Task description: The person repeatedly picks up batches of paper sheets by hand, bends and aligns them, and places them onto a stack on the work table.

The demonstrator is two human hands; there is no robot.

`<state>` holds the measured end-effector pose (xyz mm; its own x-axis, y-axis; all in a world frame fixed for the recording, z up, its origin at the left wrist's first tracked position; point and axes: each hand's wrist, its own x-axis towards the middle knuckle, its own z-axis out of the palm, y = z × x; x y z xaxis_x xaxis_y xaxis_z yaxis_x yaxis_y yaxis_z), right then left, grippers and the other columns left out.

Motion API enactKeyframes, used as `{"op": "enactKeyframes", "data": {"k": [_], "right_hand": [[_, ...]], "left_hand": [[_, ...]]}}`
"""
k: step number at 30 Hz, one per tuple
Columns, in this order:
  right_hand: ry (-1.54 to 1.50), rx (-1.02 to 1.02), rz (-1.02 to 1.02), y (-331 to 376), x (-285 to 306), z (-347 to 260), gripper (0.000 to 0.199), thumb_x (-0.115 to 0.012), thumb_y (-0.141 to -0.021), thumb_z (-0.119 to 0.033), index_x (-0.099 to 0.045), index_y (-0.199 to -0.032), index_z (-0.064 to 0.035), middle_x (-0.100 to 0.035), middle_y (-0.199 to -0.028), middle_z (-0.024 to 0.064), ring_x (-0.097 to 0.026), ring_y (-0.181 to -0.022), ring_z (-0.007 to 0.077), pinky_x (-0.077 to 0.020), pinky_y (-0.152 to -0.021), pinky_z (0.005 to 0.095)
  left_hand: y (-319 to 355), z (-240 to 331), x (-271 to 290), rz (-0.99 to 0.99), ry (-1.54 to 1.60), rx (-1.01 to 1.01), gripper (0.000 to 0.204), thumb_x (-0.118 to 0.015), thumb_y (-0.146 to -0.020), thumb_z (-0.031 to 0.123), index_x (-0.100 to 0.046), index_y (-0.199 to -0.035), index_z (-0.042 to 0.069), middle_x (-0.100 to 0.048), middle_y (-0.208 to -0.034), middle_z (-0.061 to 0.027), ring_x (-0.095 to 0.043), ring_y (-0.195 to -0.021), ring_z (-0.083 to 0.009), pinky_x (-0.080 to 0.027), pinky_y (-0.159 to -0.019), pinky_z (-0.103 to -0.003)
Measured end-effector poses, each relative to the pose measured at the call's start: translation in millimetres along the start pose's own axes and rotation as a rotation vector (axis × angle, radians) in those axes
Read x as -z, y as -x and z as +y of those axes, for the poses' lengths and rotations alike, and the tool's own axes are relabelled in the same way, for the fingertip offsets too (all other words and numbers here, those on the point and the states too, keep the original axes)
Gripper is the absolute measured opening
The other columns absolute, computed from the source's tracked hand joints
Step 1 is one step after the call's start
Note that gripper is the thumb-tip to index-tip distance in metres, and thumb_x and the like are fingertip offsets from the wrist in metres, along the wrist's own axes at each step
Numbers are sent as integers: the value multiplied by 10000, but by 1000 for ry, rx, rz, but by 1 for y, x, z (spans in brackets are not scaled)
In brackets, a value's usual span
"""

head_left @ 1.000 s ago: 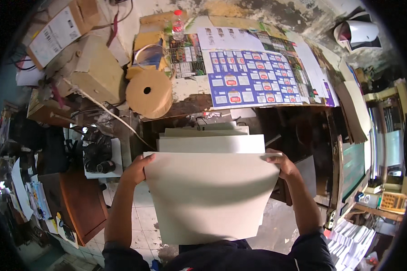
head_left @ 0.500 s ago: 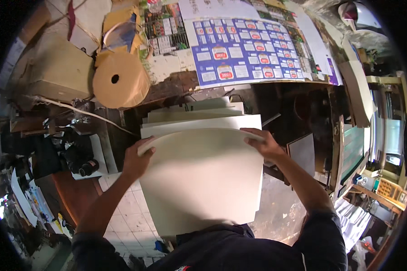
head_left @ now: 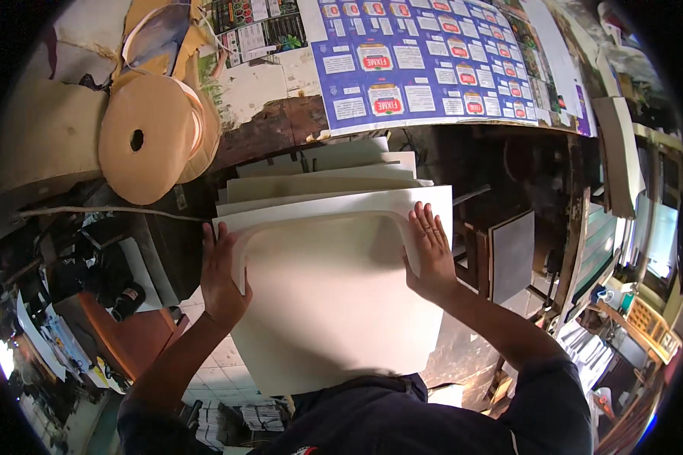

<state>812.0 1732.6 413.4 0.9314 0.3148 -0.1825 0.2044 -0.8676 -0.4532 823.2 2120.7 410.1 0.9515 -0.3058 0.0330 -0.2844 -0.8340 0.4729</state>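
A large cream-white board or stack of sheets [head_left: 334,303] stands in front of my body, its far edge bowed with the corners curling up. My left hand [head_left: 224,280] lies along its left edge, fingers stretched out and thumb apart. At the right edge, my right hand [head_left: 431,262] rests with straight fingers and an extended palm. Both hands touch the sides rather than wrapping round them. Behind it lean more pale sheets [head_left: 326,185], fanned at uneven heights. How many layers lie under my hands cannot be told.
Beyond is a worn bench with a blue printed sheet [head_left: 395,72] on it. A brown cardboard-sided reel [head_left: 148,140] stands at the left, near a black bottle [head_left: 128,301]. On the right are a grey panel [head_left: 512,258] and stacked papers [head_left: 588,356].
Both hands have loosened from gripping the far corners and now lie flat along the sides with fingers stretched. The sheet's corners have curled, and the view has shifted slightly.
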Motion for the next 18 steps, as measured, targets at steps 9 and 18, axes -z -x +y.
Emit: {"op": "enactKeyframes", "data": {"k": [9,18], "right_hand": [[-474,-243,78,-5,-5,57,480,-735,-778,-156,-578,-1210,-19,-644,-1152,196,-627,-1045,343,-504,-905,423],[-382,-303,-12,285,-85,35,677,-787,-697,-115,-434,-1252,46,-543,-1064,199,-567,-966,343,-513,-822,446]], "left_hand": [[-8,-26,5,-59,290,427,395,-722,-814,175,-569,-1132,-3,-578,-1204,-205,-569,-1117,-355,-466,-904,-462],[306,64,1,-206,430,587,933,-876,-657,228,-372,-1409,0,-540,-1240,-210,-604,-1089,-334,-519,-876,-429]]}}
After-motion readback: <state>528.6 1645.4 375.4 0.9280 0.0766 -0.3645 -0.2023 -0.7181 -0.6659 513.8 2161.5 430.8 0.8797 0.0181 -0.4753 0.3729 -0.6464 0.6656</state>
